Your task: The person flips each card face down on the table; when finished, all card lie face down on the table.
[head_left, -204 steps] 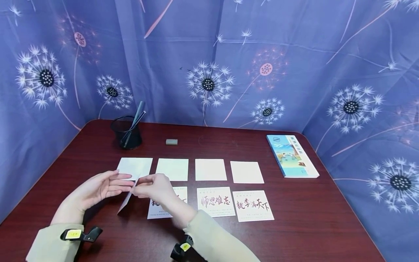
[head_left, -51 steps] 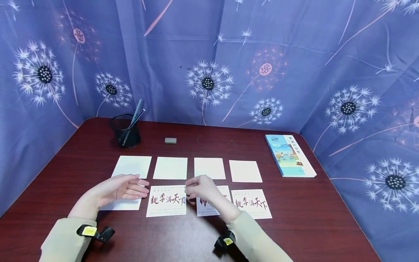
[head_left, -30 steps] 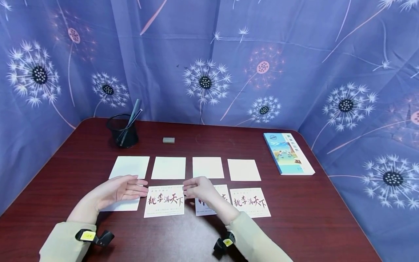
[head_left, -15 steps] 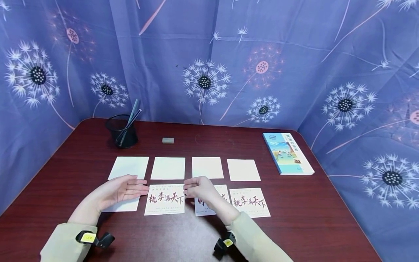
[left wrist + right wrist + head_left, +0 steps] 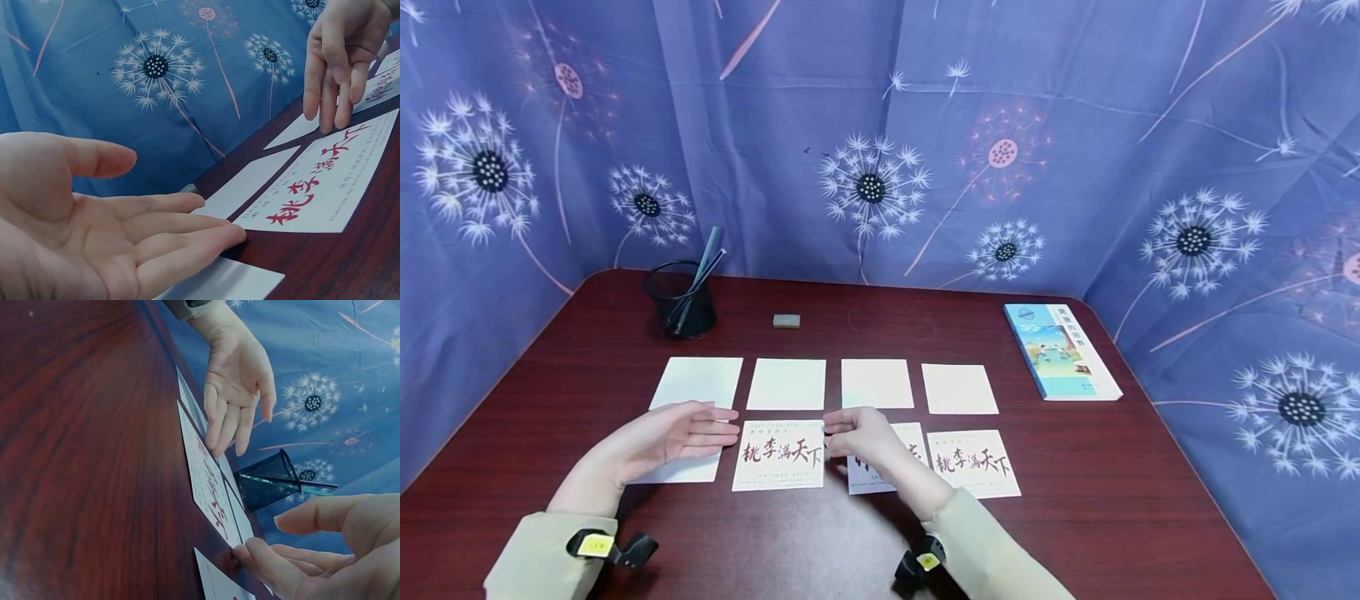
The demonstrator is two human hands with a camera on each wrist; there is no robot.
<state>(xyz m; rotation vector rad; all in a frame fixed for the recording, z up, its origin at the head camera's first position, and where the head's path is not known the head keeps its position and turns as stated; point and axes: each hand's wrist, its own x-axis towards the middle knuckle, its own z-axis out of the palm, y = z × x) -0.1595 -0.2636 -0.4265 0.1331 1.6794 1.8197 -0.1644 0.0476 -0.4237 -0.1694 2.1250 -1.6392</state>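
Head camera view: the left hand (image 5: pixel 658 436) lies palm up with fingers straight and relaxed, holding nothing, over a blank white card (image 5: pixel 679 471) at the left end of the near row. Its fingertips end just beside the printed calligraphy card (image 5: pixel 778 454), which lies flat on the dark red table (image 5: pixel 1112 500). The right hand (image 5: pixel 859 432) has its fingers bent down, tips touching that card's right edge. Four blank cards (image 5: pixel 786 384) form the far row.
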